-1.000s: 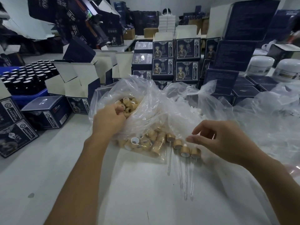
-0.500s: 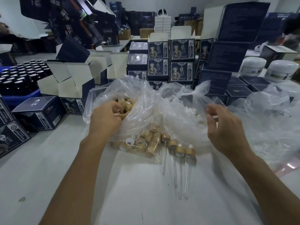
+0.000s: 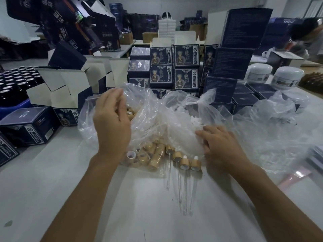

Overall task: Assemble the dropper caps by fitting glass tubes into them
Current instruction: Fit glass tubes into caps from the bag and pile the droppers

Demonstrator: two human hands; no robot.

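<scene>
A clear plastic bag (image 3: 139,119) holds many bamboo-coloured dropper caps (image 3: 153,154). My left hand (image 3: 111,123) hovers over its opening with fingers loosely curled and blurred; whether it holds a cap is hidden. A second clear bag (image 3: 181,137) to the right holds small white rubber bulbs (image 3: 195,121). My right hand (image 3: 222,145) rests on that bag with fingers spread flat. Several assembled droppers (image 3: 185,163) lie side by side on the white table (image 3: 122,206) between my arms, their glass tubes (image 3: 185,193) pointing toward me.
Stacked dark blue cartons (image 3: 174,67) form a wall behind the bags. Open cartons (image 3: 61,89) and a tray of dark bottles (image 3: 14,82) stand at the left. White jars (image 3: 286,75) and loose plastic sheeting (image 3: 272,130) lie at the right. A person (image 3: 307,37) works at the far right.
My left hand has lifted out of the cap bag. My right hand has dropped from the bulb bag's upper edge onto the bag's lower side, close to the droppers.
</scene>
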